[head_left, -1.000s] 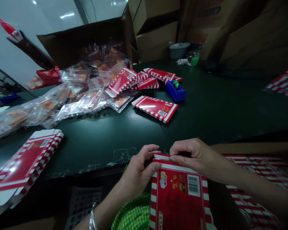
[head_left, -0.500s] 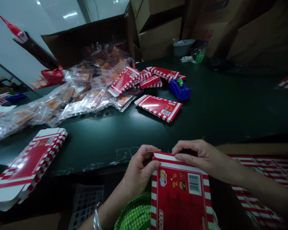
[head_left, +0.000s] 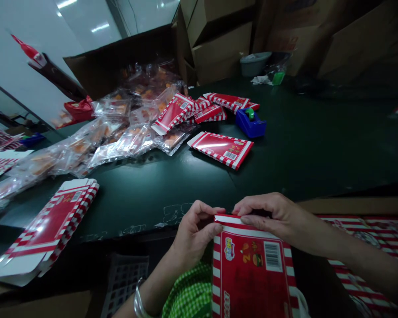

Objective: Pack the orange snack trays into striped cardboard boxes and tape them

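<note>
**A:** quick q, what's the hold here? Left hand (head_left: 194,234) is pinching the top edge of a flat red-and-white striped carton (head_left: 252,276), thumb on the front, fingers curling behind. Right hand (head_left: 272,218) is gripping that same edge further along, fingers hooked over it, but I can't really tell where its thumb is sitting.

**B:** yep, both are closed on the card, neither's letting go. Carton is standing tilted in front of the person, just above a green gingham cloth (head_left: 189,293), w/ its lower end running out of frame. imo the two pinch points are there bc they're keeping the folded top strip from springing back, and the spread is stopping the card from twisting.

**A:** and room to move?

**B:** decent tbh. Hands are working right at the near edge of the dark green table (head_left: 285,168), w/ open tabletop ahead. A stack of flat cartons (head_left: 49,229) is lying well off to the left, and striped printed sheets (head_left: 361,251) are sitting just below the right forearm. Clear bags of orange pieces (head_left: 119,132), a loose carton (head_left: 220,149) and a blue tape dispenser (head_left: 250,123) are staying well out of reach on the far side.
</note>
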`<act>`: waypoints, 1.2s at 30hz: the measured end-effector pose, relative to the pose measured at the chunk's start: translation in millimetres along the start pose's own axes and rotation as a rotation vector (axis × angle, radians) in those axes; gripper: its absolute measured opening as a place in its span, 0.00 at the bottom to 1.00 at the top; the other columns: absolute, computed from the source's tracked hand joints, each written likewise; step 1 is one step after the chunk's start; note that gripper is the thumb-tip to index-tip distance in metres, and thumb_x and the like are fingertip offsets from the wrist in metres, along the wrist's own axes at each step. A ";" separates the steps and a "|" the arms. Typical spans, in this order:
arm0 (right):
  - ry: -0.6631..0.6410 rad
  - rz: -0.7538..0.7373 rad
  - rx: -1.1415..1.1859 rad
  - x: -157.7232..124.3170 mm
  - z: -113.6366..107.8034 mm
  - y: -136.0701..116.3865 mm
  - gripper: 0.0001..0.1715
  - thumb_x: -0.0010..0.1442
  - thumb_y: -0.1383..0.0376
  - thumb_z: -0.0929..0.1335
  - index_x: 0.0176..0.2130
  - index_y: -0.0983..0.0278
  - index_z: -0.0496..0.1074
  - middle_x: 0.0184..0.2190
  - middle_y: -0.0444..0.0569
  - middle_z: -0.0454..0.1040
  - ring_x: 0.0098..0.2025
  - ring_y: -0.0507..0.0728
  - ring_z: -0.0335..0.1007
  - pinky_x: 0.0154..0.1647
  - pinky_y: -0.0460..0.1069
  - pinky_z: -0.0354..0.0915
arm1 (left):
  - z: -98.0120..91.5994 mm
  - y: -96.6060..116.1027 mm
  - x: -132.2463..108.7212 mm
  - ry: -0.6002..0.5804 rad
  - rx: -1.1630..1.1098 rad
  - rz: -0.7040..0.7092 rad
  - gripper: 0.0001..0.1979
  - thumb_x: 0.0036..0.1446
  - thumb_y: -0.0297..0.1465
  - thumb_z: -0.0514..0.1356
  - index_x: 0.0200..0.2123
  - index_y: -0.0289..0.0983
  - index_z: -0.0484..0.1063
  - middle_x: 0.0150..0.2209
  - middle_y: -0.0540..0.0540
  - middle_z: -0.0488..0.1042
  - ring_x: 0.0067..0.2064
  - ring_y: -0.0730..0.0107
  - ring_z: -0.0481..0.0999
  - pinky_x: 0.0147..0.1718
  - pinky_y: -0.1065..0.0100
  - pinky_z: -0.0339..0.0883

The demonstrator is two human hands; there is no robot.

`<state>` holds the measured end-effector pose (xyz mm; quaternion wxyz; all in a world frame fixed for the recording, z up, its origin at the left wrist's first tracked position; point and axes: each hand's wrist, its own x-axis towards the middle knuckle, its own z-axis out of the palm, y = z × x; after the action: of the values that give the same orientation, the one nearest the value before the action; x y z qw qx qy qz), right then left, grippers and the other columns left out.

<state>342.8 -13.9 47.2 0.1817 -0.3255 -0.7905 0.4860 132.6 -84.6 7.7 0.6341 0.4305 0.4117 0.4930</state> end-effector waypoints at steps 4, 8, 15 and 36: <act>0.017 0.078 -0.046 4.5 -1.3 -1.3 0.13 0.59 0.57 0.66 0.30 0.62 0.75 0.28 0.46 0.78 0.30 0.54 0.71 0.29 0.47 0.63 | 2.5 6.0 1.5 0.017 0.048 -0.033 0.11 0.54 0.32 0.67 0.36 0.37 0.67 0.45 0.44 0.77 0.43 0.68 0.76 0.40 0.69 0.68; -0.001 0.124 -0.097 10.9 -3.5 -2.0 0.12 0.58 0.57 0.67 0.28 0.61 0.73 0.25 0.45 0.77 0.26 0.53 0.70 0.25 0.46 0.61 | 9.9 13.3 4.0 0.051 0.051 -0.069 0.14 0.51 0.33 0.68 0.34 0.37 0.65 0.37 0.47 0.78 0.37 0.71 0.76 0.34 0.71 0.68; 0.013 0.086 -0.169 7.7 -4.1 3.5 0.12 0.60 0.59 0.66 0.28 0.61 0.71 0.25 0.45 0.75 0.26 0.52 0.68 0.25 0.47 0.59 | 7.4 8.3 2.4 -0.030 -0.005 -0.089 0.18 0.55 0.31 0.66 0.45 0.39 0.62 0.45 0.44 0.76 0.42 0.68 0.78 0.38 0.69 0.71; -0.100 0.172 -0.310 27.5 -10.5 -4.2 0.14 0.57 0.63 0.69 0.22 0.65 0.70 0.19 0.42 0.68 0.22 0.48 0.56 0.21 0.45 0.49 | 3.2 -6.4 3.3 -0.108 0.285 -0.008 0.17 0.64 0.34 0.58 0.55 0.42 0.59 0.56 0.40 0.71 0.56 0.59 0.72 0.50 0.60 0.68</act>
<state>327.9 10.6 55.0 0.0478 -0.3915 -0.8332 0.3877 137.9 -82.7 2.2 0.5900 0.5403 0.4445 0.4030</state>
